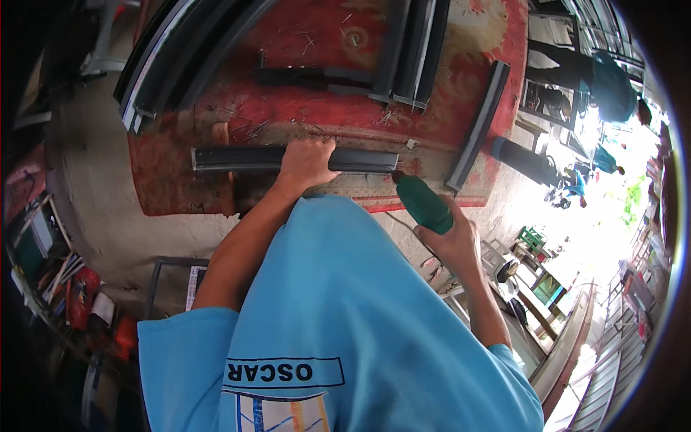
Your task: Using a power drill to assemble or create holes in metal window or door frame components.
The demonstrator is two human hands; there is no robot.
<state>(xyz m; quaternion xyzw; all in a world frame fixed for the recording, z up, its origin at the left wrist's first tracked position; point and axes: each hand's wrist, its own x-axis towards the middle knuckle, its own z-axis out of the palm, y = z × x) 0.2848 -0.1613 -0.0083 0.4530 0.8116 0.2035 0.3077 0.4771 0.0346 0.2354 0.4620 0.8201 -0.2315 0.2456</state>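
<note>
A dark grey metal profile (245, 158) lies lengthwise along the near edge of a red-covered worktable. My left hand (306, 163) is closed over its middle, fingers wrapped round the top. In my right hand (455, 241) is a green bottle (423, 201) with a narrow reddish-brown tip, tilted toward the profile. That tip is at the profile's right end; whether it touches I cannot tell. To the right of the bottle, a second dark profile (479, 126) lies slanted across the table's right side.
More dark profiles (414, 50) lie at the back of the red worktable (324, 129), and a stack of long frames (183, 57) is at the far left. Thin shavings are scattered about. A dark cylinder (525, 160) is beyond the right edge. Another person (612, 86) stands at the far right.
</note>
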